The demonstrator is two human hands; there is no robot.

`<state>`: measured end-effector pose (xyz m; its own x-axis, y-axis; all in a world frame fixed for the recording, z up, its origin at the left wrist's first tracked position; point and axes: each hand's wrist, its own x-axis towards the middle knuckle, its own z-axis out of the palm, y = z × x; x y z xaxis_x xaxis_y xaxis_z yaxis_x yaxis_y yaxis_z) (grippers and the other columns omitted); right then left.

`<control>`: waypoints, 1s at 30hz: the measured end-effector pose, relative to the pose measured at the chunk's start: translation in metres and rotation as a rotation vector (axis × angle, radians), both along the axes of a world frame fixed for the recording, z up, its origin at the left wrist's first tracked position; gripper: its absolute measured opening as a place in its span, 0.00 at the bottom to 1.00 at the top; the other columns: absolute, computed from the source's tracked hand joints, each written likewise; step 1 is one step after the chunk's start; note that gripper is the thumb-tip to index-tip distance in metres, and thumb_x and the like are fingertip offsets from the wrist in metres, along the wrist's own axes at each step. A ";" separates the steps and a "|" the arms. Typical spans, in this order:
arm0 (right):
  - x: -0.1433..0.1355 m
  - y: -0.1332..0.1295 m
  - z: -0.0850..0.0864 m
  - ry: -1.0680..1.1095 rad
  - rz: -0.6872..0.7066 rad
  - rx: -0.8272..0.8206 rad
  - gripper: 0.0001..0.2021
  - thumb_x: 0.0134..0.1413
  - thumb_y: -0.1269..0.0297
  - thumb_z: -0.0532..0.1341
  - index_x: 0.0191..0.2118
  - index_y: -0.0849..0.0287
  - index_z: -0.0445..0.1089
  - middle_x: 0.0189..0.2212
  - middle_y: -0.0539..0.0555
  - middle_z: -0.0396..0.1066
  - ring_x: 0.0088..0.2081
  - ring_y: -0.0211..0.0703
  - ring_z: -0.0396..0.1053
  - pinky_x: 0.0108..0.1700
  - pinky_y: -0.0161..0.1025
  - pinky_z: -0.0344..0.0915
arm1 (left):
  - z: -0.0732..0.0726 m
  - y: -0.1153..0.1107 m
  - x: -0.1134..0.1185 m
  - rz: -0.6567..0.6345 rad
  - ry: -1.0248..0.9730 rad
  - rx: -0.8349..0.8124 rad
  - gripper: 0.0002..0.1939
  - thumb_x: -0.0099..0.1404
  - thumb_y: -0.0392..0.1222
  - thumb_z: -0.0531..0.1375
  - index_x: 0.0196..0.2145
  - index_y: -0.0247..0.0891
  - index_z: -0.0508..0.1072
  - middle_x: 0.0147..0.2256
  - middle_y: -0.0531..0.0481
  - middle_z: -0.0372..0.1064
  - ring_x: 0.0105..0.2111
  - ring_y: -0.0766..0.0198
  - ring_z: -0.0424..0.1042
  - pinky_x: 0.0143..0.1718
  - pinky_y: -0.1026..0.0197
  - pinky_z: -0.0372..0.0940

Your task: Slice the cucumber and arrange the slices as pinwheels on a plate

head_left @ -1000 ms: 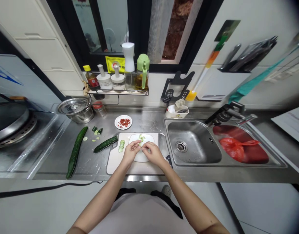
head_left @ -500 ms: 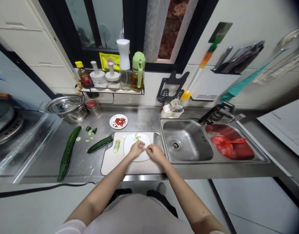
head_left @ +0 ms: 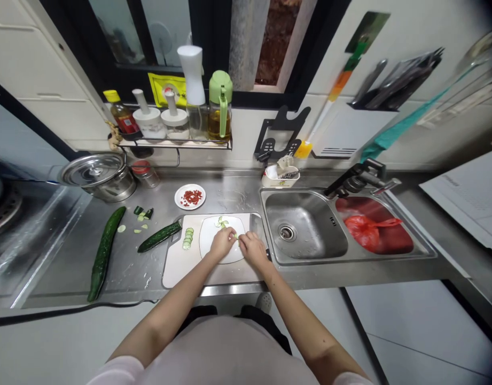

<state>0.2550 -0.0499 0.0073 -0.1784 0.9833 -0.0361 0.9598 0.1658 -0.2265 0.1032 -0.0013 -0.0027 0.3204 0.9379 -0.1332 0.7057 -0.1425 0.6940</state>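
My left hand (head_left: 224, 244) is closed in a pinch over the white plate (head_left: 208, 248), with a small pale-green cucumber slice (head_left: 236, 236) at its fingertips. From the right, my right hand (head_left: 252, 248) meets the same slice, fingers bent and pressed together. Several cucumber slices (head_left: 220, 221) lie at the plate's far edge. Under the plate is a pale cutting board (head_left: 181, 267), where a row of overlapping cucumber slices (head_left: 187, 239) rests left of the plate. A cut cucumber (head_left: 159, 237) leans its end against the board's left edge.
A whole cucumber (head_left: 106, 254) and several cucumber scraps (head_left: 143, 214) lie on the steel counter to the left. Behind the board stands a small dish of red bits (head_left: 190, 197). The sink (head_left: 310, 227) is on the right, with a red plastic bag (head_left: 364, 232) in its second basin.
The view has shifted slightly, moving the scene a little left. My hands stay together over the plate; the right fingers now reach out flatter toward the slice.
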 end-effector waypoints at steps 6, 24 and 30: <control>-0.002 -0.007 0.000 -0.030 0.014 -0.002 0.13 0.66 0.63 0.52 0.47 0.54 0.73 0.38 0.56 0.67 0.42 0.45 0.60 0.38 0.36 0.53 | 0.006 -0.008 0.000 0.002 0.146 0.061 0.10 0.66 0.42 0.58 0.44 0.39 0.74 0.42 0.46 0.71 0.42 0.60 0.70 0.43 0.60 0.63; -0.003 -0.008 -0.002 0.008 -0.067 0.020 0.14 0.66 0.62 0.52 0.49 0.53 0.73 0.37 0.57 0.67 0.41 0.46 0.60 0.38 0.37 0.52 | 0.008 -0.003 0.002 -0.005 0.171 0.042 0.11 0.68 0.46 0.57 0.44 0.41 0.75 0.45 0.45 0.70 0.46 0.58 0.69 0.44 0.60 0.62; -0.005 -0.011 -0.006 0.011 -0.095 0.050 0.14 0.66 0.61 0.52 0.47 0.53 0.74 0.36 0.56 0.67 0.41 0.46 0.60 0.38 0.37 0.53 | 0.007 -0.001 0.002 -0.013 0.179 0.039 0.11 0.68 0.46 0.57 0.44 0.41 0.75 0.45 0.46 0.70 0.46 0.58 0.69 0.44 0.60 0.62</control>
<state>0.2497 -0.0612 0.0016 -0.0842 0.9963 0.0154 0.9692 0.0855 -0.2309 0.1054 -0.0028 0.0046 0.3072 0.9393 -0.1526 0.8153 -0.1771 0.5513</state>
